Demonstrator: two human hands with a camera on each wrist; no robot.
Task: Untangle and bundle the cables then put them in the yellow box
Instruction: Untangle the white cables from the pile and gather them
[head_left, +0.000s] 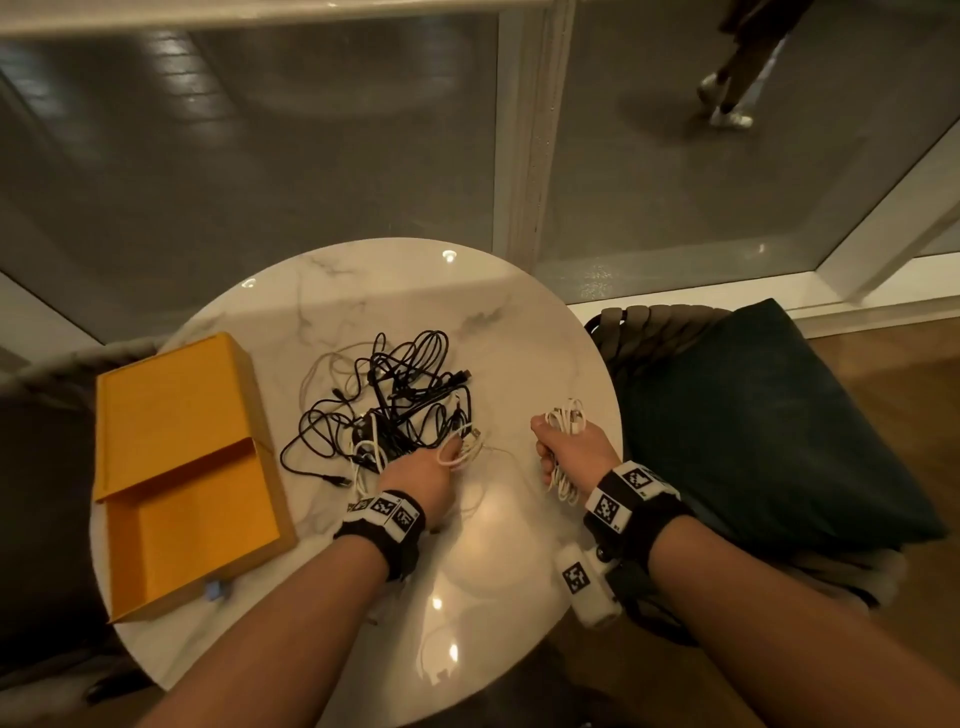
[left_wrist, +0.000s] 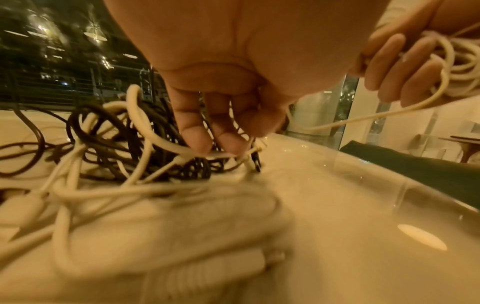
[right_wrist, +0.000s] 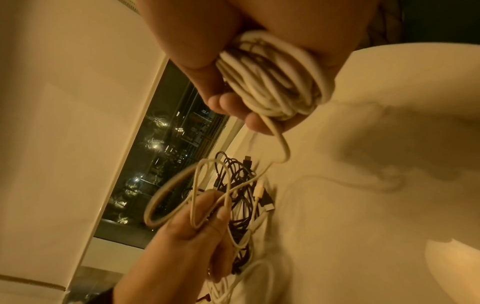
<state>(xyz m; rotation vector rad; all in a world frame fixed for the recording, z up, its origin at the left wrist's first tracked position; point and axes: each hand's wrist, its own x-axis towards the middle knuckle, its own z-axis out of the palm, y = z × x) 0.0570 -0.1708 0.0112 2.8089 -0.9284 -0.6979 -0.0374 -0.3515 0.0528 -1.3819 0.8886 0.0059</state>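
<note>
A tangle of black and white cables lies in the middle of the round marble table. My left hand reaches into the pile's near right edge and pinches a white cable between its fingertips. My right hand grips a coiled white cable bundle above the table's right side; one thin strand runs from it to the left hand. The yellow box sits at the table's left, its sliding lid partly drawn back, the open part holding nothing.
A dark cushion lies on a woven chair right of the table. Beyond the table stands a glass wall with a white post. A person's legs show far outside. A dark seat sits to the left of the table.
</note>
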